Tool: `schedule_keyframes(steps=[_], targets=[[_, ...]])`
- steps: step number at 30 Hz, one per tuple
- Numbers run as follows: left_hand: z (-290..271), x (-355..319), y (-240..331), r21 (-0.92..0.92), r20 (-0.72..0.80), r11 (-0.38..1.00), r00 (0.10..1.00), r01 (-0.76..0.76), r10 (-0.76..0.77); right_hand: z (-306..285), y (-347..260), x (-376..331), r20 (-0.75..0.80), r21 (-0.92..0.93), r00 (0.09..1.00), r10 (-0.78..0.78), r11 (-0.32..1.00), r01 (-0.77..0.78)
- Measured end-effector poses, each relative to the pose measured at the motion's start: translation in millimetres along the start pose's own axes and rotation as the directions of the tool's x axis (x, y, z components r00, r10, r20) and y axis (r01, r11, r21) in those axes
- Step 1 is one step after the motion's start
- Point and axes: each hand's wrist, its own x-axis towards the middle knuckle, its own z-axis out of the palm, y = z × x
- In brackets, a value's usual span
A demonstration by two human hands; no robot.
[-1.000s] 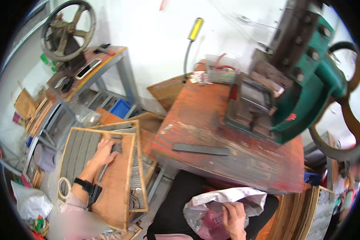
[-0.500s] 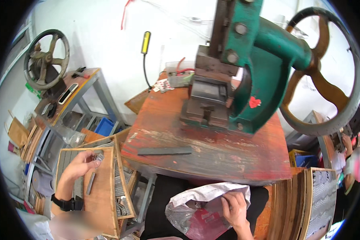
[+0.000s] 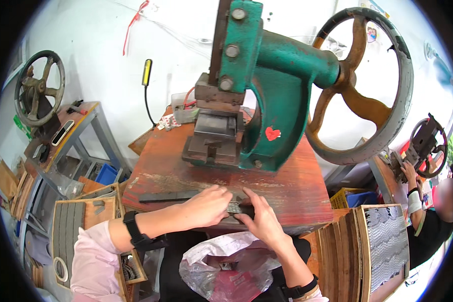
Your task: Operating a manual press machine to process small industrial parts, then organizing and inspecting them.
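Both of my hands meet over the front edge of the red-brown wooden table. My left hand is closed, its fingertips against a small row of ridged metal pieces. From the other side my right hand grips a dark piece between thumb and fingers, at the end of that row. Part of the dark piece is hidden by the fingers. A long dark grey strip lies on the table, partly behind my left hand. On my lap an opened plastic bag holds reddish contents.
A green hand press with a large handwheel stands on the table. Wooden trays with grey strips are at the left. At the right, a tray of wavy metal pieces leans on stacked boards; a person works beyond.
My left hand has come from the tray at the left to the table front, bringing small metal pieces. My right hand has left the bag and joined it. The view has shifted right.
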Motion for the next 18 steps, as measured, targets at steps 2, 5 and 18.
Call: schedule_keyframes(steps=[2,5,18], targets=[[3,-3,-3,-0.094,0.02,0.995,0.999,0.044,-0.042,-6,12,2,-0.041,-0.095,0.98,-0.197,0.977,0.192],[7,-12,-1,-0.26,-0.087,0.958,0.986,0.117,-0.144,-4,22,4,-0.106,-0.226,0.94,-0.323,0.929,0.294],[-28,-14,-23,-0.54,-0.433,0.835,0.816,0.105,-0.383,-22,-39,53,-0.238,0.014,0.894,-0.379,0.919,0.394]])
